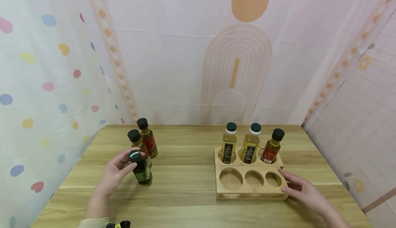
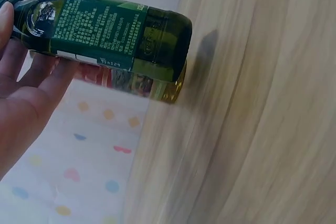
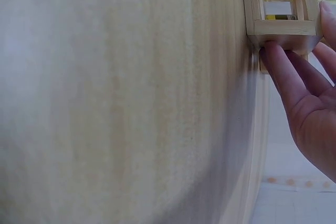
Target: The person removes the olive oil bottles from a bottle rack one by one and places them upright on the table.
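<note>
My left hand (image 1: 116, 173) pinches a dark green glass bottle (image 1: 143, 173) near its cap, thumb on one side and fingers on the other. In the left wrist view the bottle (image 2: 100, 32) shows a green label, and its base looks slightly off the tabletop. Two black-capped bottles with red labels (image 1: 150, 144) stand just behind it. At the right, my right hand (image 1: 304, 190) grips the end of a two-step wooden bottle rack (image 1: 250, 166). In the right wrist view the fingers (image 3: 286, 72) press against the rack's side panel.
The rack's back row holds two yellow oil bottles with dark green caps (image 1: 229, 145) and a red-labelled bottle (image 1: 271, 149). Its front row has three bare round holes of differing size. A patterned curtain (image 1: 173, 66) hangs behind the wooden table (image 1: 182, 186).
</note>
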Tool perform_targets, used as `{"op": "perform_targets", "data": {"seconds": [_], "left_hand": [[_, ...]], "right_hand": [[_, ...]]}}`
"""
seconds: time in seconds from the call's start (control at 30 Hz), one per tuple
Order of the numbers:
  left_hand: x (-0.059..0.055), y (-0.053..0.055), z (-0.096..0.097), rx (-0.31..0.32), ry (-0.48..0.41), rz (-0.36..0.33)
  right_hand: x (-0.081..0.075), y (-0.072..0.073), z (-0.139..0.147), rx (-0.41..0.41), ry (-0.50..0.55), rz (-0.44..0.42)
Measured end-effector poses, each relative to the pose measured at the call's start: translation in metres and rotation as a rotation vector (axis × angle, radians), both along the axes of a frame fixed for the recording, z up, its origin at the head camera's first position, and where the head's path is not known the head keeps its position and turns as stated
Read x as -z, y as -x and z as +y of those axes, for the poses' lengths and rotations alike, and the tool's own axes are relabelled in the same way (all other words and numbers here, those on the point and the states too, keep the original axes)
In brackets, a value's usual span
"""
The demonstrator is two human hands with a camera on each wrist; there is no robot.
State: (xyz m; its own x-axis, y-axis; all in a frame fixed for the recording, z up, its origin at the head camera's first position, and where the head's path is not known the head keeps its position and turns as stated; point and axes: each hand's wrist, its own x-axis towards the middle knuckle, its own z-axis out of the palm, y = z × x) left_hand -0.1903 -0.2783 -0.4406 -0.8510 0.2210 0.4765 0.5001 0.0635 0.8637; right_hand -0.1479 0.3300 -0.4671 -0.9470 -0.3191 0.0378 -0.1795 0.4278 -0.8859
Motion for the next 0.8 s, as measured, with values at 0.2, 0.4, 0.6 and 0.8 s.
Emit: {"op": "perform_targets", "data": {"seconds": [0.2, 0.4, 0.6, 0.8], "left_hand": [[0.000, -0.001, -0.011, 0.038, -0.025, 0.013], [0.001, -0.001, -0.020, 0.075, -0.032, 0.009], [0.005, 0.001, -0.024, 0.058, 0.029, -0.033], [0.009, 0.003, -0.026, 0.070, 0.031, -0.042]], "right_hand": [[0.002, -0.001, -0.001, 0.009, 0.014, 0.019], [0.003, 0.000, -0.001, 0.008, 0.006, 0.047], [0.004, -0.001, -0.001, 0.010, 0.003, 0.089], [0.004, -0.001, -0.001, 0.010, 0.018, 0.068]]}}
